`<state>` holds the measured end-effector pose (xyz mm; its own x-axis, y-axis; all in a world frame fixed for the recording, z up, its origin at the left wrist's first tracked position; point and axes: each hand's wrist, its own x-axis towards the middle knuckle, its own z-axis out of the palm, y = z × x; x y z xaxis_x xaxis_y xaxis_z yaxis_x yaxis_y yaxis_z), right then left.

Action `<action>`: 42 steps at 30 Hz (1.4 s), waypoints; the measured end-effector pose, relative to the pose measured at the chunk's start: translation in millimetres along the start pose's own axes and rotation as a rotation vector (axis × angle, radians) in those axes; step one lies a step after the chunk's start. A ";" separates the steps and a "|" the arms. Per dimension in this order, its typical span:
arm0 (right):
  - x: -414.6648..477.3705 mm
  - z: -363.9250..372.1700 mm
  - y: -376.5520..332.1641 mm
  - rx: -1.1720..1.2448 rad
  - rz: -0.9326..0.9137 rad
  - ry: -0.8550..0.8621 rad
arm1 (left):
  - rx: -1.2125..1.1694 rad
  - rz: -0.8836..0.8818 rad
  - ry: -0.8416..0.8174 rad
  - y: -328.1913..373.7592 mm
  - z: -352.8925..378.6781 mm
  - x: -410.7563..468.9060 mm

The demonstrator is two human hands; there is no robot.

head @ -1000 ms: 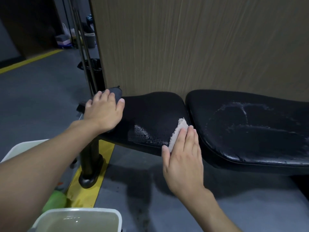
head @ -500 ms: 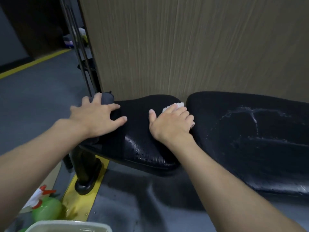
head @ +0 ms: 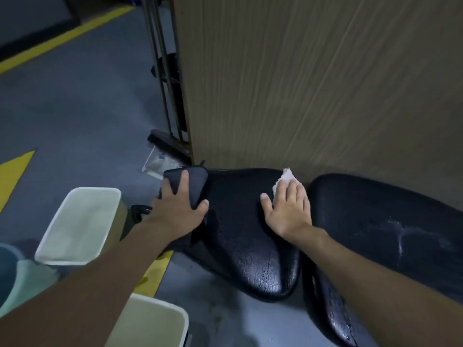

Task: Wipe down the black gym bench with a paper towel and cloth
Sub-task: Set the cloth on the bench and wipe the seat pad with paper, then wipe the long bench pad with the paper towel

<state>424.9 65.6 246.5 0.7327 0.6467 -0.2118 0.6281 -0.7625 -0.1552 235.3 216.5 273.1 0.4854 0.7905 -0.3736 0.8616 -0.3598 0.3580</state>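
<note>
Right hand, fingers flat, presses the paper towel on the bench seat's far edge to wipe; left hand, spread flat, pins the cloth at its end, likely bracing.

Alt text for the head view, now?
On a black bench, the right hand presses a paper towel flat at the seat's far edge; the left hand rests on a dark cloth at its left end. Two white bins stand on the floor nearby.
</note>
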 end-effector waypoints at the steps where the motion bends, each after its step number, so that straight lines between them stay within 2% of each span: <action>1: 12.8 -6.4 0.7 -0.008 -0.029 -0.022 | -0.013 -0.009 -0.007 0.5 -0.7 -0.2; 4: 53.6 -20.4 -10.0 -0.020 -0.137 -0.072 | 0.010 -0.021 0.043 0.3 4.2 -0.6; 9: 100.2 -33.0 -46.3 -0.114 -0.213 -0.305 | 0.093 -0.048 0.100 3.7 8.3 -5.1; 14: 116.9 -32.8 -92.8 -0.127 -0.379 -0.541 | 0.032 -0.058 0.026 3.0 3.8 -6.9; 16: 119.1 -29.5 -111.9 -0.047 -0.426 -0.626 | 0.031 -0.060 0.013 1.9 3.2 -7.4; 20: 130.8 -25.0 -139.4 0.342 -0.385 -0.811 | 0.032 -0.076 -0.023 2.5 -1.1 -7.8; 22: 130.4 -20.8 -147.5 0.407 -0.470 -0.851 | 0.027 -0.087 -0.035 3.5 -2.7 -7.6; 26: 126.5 -4.5 -139.0 0.268 -0.754 -0.703 | 0.062 -0.106 -0.035 3.6 -3.4 -6.8; 32: 119.8 -18.6 -82.2 0.014 -0.865 -0.476 | 0.023 -0.149 -0.024 9.4 -11.4 -5.7; 35: 101.2 -22.6 -58.5 0.046 -0.817 -0.291 | 0.126 -0.156 -0.002 18.3 -20.8 -5.6; 37: 86.9 -23.6 -45.3 0.175 -0.782 -0.141 | 0.314 -0.044 0.079 30.9 -23.4 -9.8; 39: 70.8 -31.9 -34.9 0.324 -0.646 -0.083 | 0.379 0.119 0.133 48.3 -20.9 -18.2; 42: 42.5 -51.3 -21.2 0.533 -0.365 -0.037 | 0.264 0.325 0.071 74.7 -7.3 -36.7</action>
<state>456.2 110.2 290.3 0.4809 0.8725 -0.0864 0.6121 -0.4046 -0.6794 280.7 164.2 319.8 0.7344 0.6441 -0.2139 0.6786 -0.7030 0.2127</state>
